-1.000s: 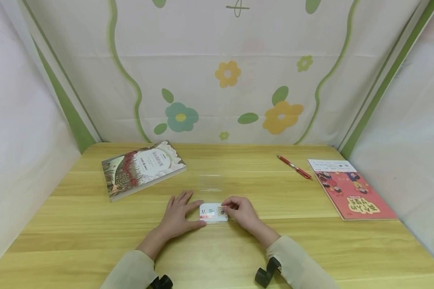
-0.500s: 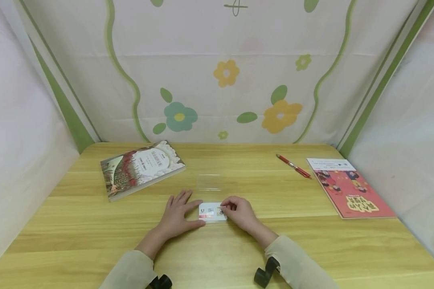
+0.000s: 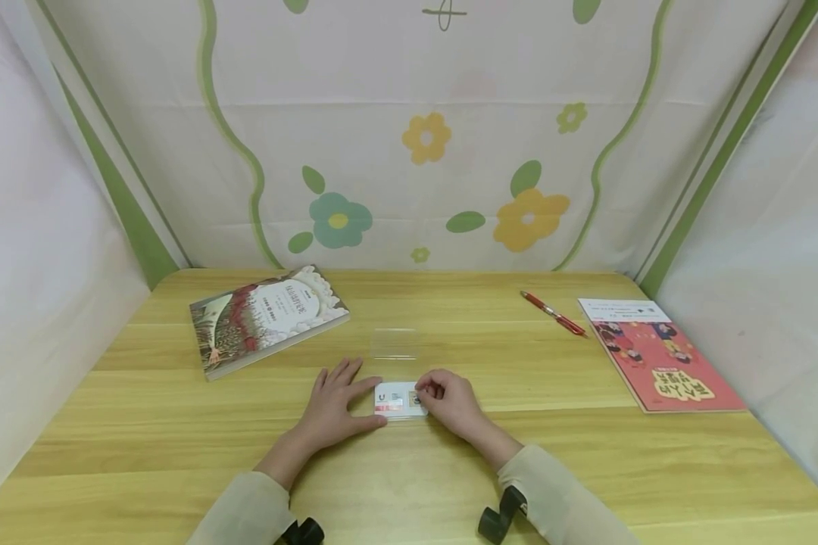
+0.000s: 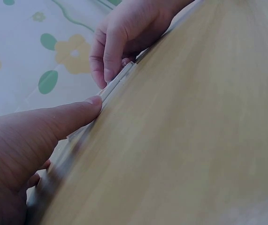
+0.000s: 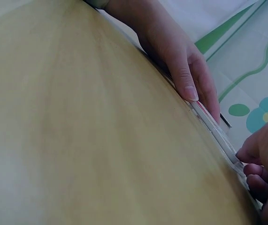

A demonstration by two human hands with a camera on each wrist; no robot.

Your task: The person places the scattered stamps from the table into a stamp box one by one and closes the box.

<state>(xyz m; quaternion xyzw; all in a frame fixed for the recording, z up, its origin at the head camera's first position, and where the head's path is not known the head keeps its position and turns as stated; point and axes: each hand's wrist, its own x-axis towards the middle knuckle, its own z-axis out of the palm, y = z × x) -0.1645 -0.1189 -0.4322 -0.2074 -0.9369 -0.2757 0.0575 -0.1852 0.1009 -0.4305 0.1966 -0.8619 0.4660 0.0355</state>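
Observation:
A small flat white card (image 3: 388, 403) with printing and a red strip lies on the table in a clear plastic tray. A small square piece (image 3: 413, 398) with a dark mark sits on its right end. My left hand (image 3: 334, 407) holds the card's left end between thumb and index finger, the other fingers spread on the table. The curled fingertips of my right hand (image 3: 452, 401) pinch at the square piece, partly covering it. In the left wrist view the left thumb (image 4: 80, 115) presses the card's near edge. The right wrist view shows the card (image 5: 213, 126) edge-on between both hands.
Just behind the card lies a clear plastic cover (image 3: 394, 344). A thick illustrated book (image 3: 269, 322) is at the back left of the wooden table (image 3: 395, 484). On the right are a red pen (image 3: 554, 313) and a pink booklet (image 3: 661, 363). Fabric walls enclose the table.
The head view has shifted slightly. Both hands stay almost still at the card, with only a tiny movement of the right fingertips over the square piece.

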